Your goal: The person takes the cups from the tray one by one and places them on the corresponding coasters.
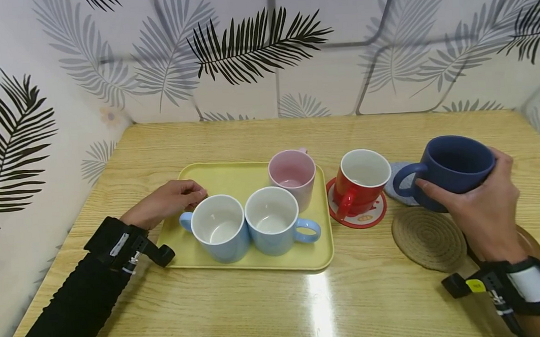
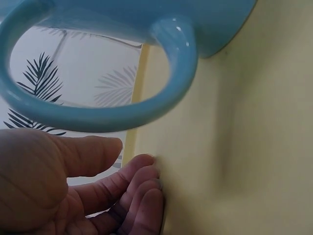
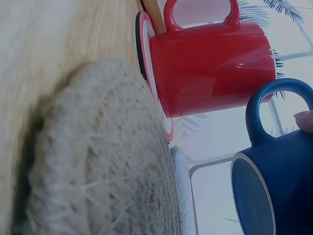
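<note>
Three o'clock: navy mug (image 1: pixel 458 183); red mug (image 1: pixel 367 191), white inside; white coaster (image 1: pixel 377 214), red-rimmed. Four o'clock: tan mat (image 1: pixel 429 239), ringed. Seven o'clock: yellow tray (image 1: pixel 222 178); pale-blue mugs (image 1: pixel 274 243), white inside. Centre: pink mug (image 1: pixel 304 194). Twelve o'clock: white wall (image 1: pixel 236 2), black and grey fronds (image 1: pixel 259 48).

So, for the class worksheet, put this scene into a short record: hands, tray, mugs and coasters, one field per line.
Left hand: at the left side of the tray, near a light-blue mug's handle
Right hand: gripping the navy mug, held clear of the table
Tray: yellow; holds that mug, a second light-blue mug and a pink mug
Light-blue handles: pointing away from each other
Red mug: upright on a red-rimmed coaster
Woven coaster: bare
</note>
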{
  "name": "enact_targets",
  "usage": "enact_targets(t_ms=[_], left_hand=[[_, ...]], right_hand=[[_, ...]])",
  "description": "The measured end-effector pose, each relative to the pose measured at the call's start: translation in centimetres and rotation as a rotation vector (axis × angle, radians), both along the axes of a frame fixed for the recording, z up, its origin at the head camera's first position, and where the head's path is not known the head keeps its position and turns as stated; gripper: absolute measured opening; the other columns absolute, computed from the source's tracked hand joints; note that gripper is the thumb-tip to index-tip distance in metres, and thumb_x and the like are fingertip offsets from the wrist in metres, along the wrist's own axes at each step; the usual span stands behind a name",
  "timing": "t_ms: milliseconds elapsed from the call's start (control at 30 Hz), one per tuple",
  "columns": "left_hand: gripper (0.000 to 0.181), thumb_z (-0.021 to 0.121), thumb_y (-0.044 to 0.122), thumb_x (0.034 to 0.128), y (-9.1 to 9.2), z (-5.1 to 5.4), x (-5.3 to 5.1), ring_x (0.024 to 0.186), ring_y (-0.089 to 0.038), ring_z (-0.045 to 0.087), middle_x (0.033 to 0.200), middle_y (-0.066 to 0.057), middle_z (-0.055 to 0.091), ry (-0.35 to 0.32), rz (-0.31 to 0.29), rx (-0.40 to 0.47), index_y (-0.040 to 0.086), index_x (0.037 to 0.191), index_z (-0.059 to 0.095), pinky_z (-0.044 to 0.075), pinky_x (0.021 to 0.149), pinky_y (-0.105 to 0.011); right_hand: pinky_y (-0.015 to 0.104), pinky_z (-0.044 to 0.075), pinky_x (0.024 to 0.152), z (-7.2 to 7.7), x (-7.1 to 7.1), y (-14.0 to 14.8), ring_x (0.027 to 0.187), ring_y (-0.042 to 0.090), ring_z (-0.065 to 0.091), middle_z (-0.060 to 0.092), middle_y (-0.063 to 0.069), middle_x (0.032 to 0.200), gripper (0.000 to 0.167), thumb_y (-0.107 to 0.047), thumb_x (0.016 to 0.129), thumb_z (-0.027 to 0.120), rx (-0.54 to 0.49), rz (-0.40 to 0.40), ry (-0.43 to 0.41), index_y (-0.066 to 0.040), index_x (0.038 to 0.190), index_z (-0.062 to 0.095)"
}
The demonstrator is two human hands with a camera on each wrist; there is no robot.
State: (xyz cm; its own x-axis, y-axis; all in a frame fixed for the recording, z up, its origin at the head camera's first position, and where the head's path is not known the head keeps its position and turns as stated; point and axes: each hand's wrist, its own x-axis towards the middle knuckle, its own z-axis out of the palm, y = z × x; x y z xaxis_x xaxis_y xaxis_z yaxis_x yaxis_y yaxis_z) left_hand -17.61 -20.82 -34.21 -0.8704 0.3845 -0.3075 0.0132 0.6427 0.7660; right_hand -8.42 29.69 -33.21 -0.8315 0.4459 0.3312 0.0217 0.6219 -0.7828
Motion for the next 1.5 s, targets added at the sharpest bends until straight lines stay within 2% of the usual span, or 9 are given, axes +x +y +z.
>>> enact_targets(t_ms=[267, 433, 600, 700, 867, 1000, 1200, 1500], left_hand=[[0.033, 0.047, 0.023, 0.1087, 0.0, 0.0, -0.1, 0.108, -0.028, 0.062, 0.119, -0.017, 0.065, -0.012, 0.011, -0.022, -0.002, 0.123, 0.061, 0.047, 0.094, -0.04], [0.033, 0.047, 0.024, 0.1085, 0.1, 0.0, 0.0, 0.111, -0.03, 0.061, 0.12, -0.017, 0.064, -0.015, 0.014, -0.019, -0.002, 0.124, 0.061, 0.046, 0.095, -0.042], [0.034, 0.048, 0.025, 0.1083, 0.1, 0.0, 0.1, 0.113, -0.031, 0.061, 0.122, -0.018, 0.064, -0.013, 0.0, -0.01, -0.002, 0.124, 0.061, 0.046, 0.097, -0.044], [0.035, 0.048, 0.025, 0.1083, 0.1, 0.0, 0.0, 0.113, -0.031, 0.061, 0.122, -0.018, 0.064, -0.016, -0.003, -0.011, -0.002, 0.125, 0.061, 0.046, 0.098, -0.045], [0.034, 0.047, 0.025, 0.1084, 0.1, 0.0, 0.0, 0.111, -0.03, 0.062, 0.122, -0.017, 0.064, -0.024, 0.005, -0.021, -0.002, 0.125, 0.061, 0.045, 0.097, -0.043], [0.034, 0.048, 0.025, 0.1084, 0.0, -0.1, 0.0, 0.11, -0.029, 0.062, 0.121, -0.017, 0.065, -0.019, 0.004, -0.02, -0.001, 0.125, 0.062, 0.045, 0.096, -0.042], [0.034, 0.049, 0.025, 0.1081, -0.1, 0.0, 0.1, 0.109, -0.029, 0.062, 0.118, -0.016, 0.066, -0.003, -0.008, -0.014, -0.002, 0.123, 0.063, 0.046, 0.095, -0.042], [0.035, 0.049, 0.027, 0.1079, -0.1, 0.0, 0.1, 0.108, -0.028, 0.063, 0.117, -0.014, 0.067, -0.006, -0.019, -0.001, -0.002, 0.123, 0.063, 0.046, 0.097, -0.046]], right_hand=[[0.019, 0.046, 0.097, -0.1, -0.5, 0.0, 0.12, 0.016, 0.056, 0.055, 0.006, 0.143, 0.098, -0.023, 0.07, 0.094, 0.005, -0.013, -0.038, -0.024, 0.148, 0.035], [0.024, 0.046, 0.1, -0.2, -0.8, 0.1, 0.124, 0.022, 0.054, 0.053, 0.006, 0.145, 0.1, -0.021, 0.069, 0.094, -0.006, -0.011, -0.065, -0.02, 0.149, 0.033], [0.025, 0.045, 0.101, -0.3, -1.1, 0.3, 0.125, 0.029, 0.054, 0.052, 0.01, 0.146, 0.102, -0.023, 0.071, 0.093, 0.025, -0.013, -0.099, -0.016, 0.151, 0.03], [0.029, 0.044, 0.103, -0.3, -1.2, 0.4, 0.127, 0.032, 0.054, 0.051, 0.012, 0.147, 0.103, -0.026, 0.072, 0.092, 0.045, -0.02, -0.117, -0.014, 0.152, 0.028], [0.041, 0.043, 0.106, -0.5, -1.5, 0.6, 0.13, 0.039, 0.052, 0.048, 0.017, 0.149, 0.105, -0.03, 0.074, 0.09, 0.068, -0.013, -0.134, -0.012, 0.154, 0.025], [0.045, 0.042, 0.107, -0.5, -1.7, 0.5, 0.132, 0.039, 0.051, 0.046, 0.017, 0.15, 0.106, -0.03, 0.074, 0.09, 0.054, -0.009, -0.135, -0.012, 0.154, 0.024], [0.042, 0.042, 0.108, -0.6, -1.8, 0.4, 0.13, 0.035, 0.051, 0.047, 0.015, 0.149, 0.106, -0.026, 0.072, 0.091, 0.047, 0.013, -0.11, -0.009, 0.153, 0.025], [0.051, 0.041, 0.108, -0.7, -2.2, 0.4, 0.131, 0.038, 0.05, 0.046, 0.018, 0.149, 0.106, -0.025, 0.073, 0.091, 0.046, 0.046, -0.102, -0.005, 0.152, 0.023]])
